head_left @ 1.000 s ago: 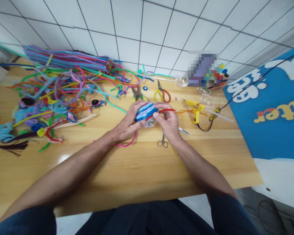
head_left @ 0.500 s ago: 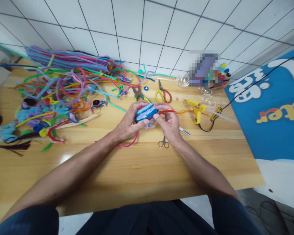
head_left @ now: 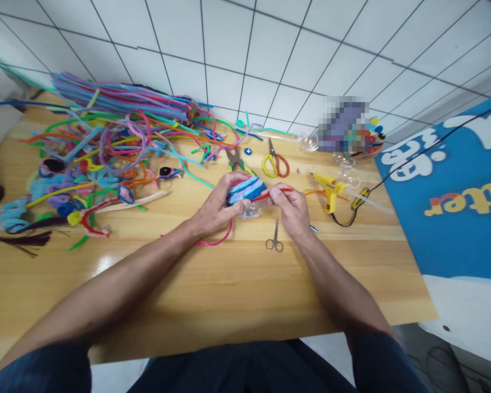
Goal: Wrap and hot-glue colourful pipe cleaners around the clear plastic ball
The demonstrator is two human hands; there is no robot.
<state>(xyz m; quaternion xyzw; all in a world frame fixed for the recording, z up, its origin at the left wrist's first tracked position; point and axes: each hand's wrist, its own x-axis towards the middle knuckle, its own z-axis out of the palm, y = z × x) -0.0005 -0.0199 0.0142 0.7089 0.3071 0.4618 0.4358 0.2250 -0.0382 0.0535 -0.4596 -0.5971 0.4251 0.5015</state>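
My left hand (head_left: 220,206) is closed round a striped pipe-cleaner piece (head_left: 247,191) in blue, light blue and purple. Something clear and rounded (head_left: 251,210) shows beneath it. To the right, my right hand (head_left: 291,207) pinches a red pipe cleaner (head_left: 273,193) between thumb and fingers. One end of the red strand reaches the lower right edge of the striped piece. Small metal scissors (head_left: 274,242) lie below my right hand. Pliers (head_left: 234,160) rest just behind my left hand, partly covered by it.
A heap of loose pipe cleaners (head_left: 102,158) spreads over the table's left, with a thick bundle (head_left: 126,103) behind. Red-and-yellow scissors (head_left: 275,161) lie beyond my hands. A yellow glue gun (head_left: 329,192) with a black cord stands to the right, near clear balls (head_left: 349,177).
My right hand has moved slightly right, away from the striped piece, drawing along the red pipe cleaner. My left hand keeps its hold. The camera view has shifted slightly.
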